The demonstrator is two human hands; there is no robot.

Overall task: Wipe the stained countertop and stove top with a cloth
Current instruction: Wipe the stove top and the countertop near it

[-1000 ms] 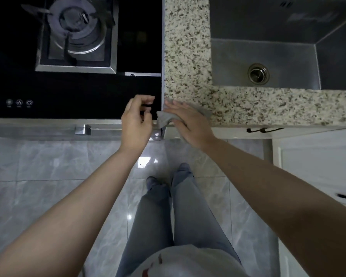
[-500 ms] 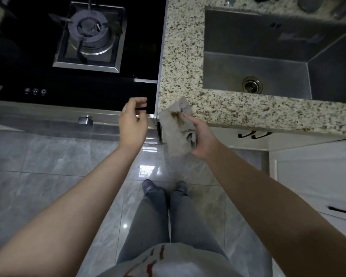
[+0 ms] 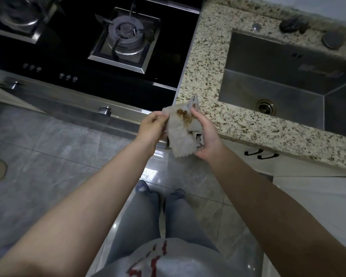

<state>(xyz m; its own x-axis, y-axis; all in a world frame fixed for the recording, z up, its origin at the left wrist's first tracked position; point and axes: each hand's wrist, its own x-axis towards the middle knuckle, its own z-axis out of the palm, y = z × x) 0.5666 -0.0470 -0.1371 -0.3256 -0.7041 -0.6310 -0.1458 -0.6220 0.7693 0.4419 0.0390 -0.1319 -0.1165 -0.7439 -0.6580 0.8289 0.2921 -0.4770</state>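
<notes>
A crumpled grey cloth (image 3: 181, 134) with a brown stain near its top is held in the air just in front of the counter's edge. My right hand (image 3: 207, 136) grips its right side, the thumb beside the stain. My left hand (image 3: 153, 128) pinches the cloth's upper left edge. Behind the hands lies the speckled granite countertop (image 3: 204, 62), with the black glass stove top (image 3: 68, 54) to its left.
A steel sink (image 3: 288, 82) with a round drain is set into the counter on the right. Two burners stand on the stove, the nearer one (image 3: 126, 35) at centre. Below are white cabinet fronts, a stove knob (image 3: 104, 111) and grey floor tiles.
The right hand lifted the cloth off the counter edge and turned it stain-up. The left hand moved right from the stove's front and took hold of the cloth's edge.
</notes>
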